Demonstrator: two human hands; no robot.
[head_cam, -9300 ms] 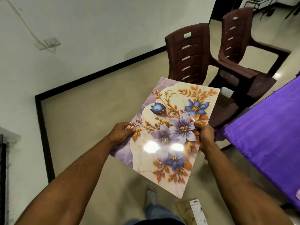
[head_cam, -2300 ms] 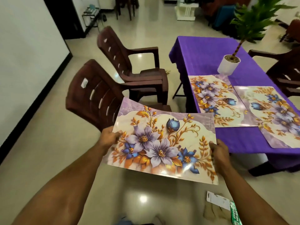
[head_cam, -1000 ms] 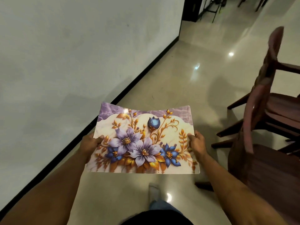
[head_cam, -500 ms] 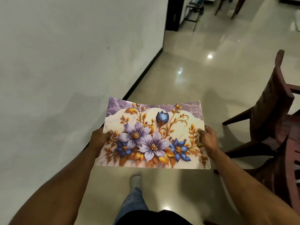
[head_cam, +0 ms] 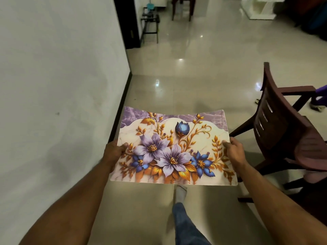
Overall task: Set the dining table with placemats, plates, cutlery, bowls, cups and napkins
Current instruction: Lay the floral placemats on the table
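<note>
Glossy tiled floor (head_cam: 203, 71); floral placemat (head_cam: 173, 149) pinched flat by left hand (head_cam: 113, 152), right hand (head_cam: 234, 152).

We hold placemat (head_cam: 174, 149) level in front of us, above floor (head_cam: 203, 76). Our left hand (head_cam: 113, 152) on its left edge, our right hand (head_cam: 234, 151) on its right edge. Wall (head_cam: 58, 85) runs along our left. Chair (head_cam: 290, 138) stands just right of placemat. Our leg and foot (head_cam: 181, 190) below placemat's near edge. Stool (head_cam: 150, 27) far ahead, beside wall's end. Another chair (head_cam: 183, 7) farther back, right of stool.
</note>
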